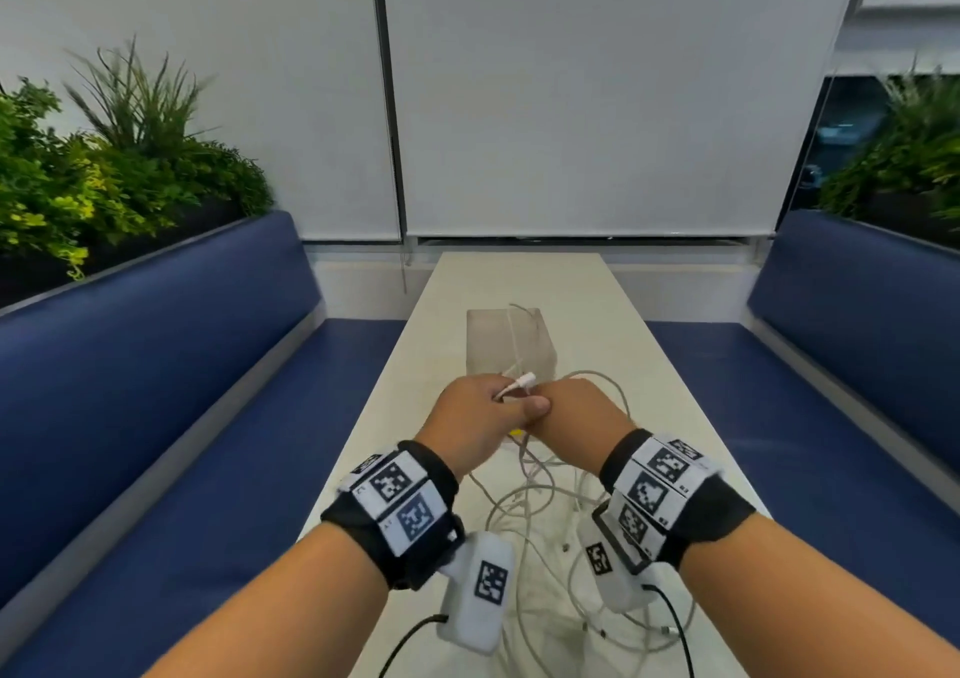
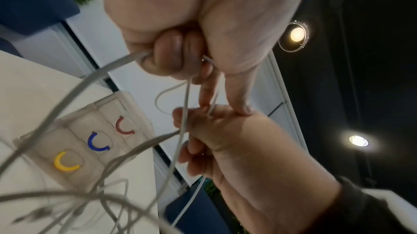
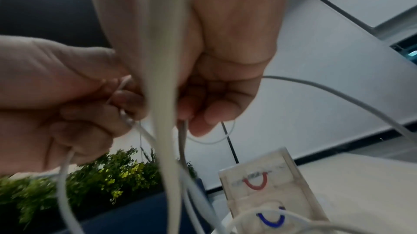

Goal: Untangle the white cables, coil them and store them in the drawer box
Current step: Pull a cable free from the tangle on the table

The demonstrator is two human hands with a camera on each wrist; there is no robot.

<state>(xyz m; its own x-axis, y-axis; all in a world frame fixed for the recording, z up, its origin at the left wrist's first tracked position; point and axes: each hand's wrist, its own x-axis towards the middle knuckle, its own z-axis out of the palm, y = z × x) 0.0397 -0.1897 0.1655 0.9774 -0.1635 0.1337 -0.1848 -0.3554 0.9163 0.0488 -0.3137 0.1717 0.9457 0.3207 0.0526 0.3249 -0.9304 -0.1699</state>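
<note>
Both hands meet above the table's middle. My left hand (image 1: 491, 404) (image 2: 169, 56) has its fingers curled round a white cable whose white plug (image 1: 522, 382) sticks out past the knuckles. My right hand (image 1: 566, 407) (image 3: 210, 109) touches the left and pinches strands of the same white cables (image 2: 183, 113). From both hands the tangle of white cables (image 1: 540, 516) hangs down and spreads in loops on the table near me. The translucent drawer box (image 1: 511, 339) (image 2: 74, 131) (image 3: 295, 195) stands just beyond the hands, its drawers with yellow, blue and red handles pushed in.
The narrow pale table (image 1: 519, 277) runs away from me between two blue benches (image 1: 156, 417) (image 1: 831, 417). Planters with green plants (image 1: 104, 168) sit behind the bench backs. A white roller blind (image 1: 571, 105) covers the far wall. One cable lies over the box top.
</note>
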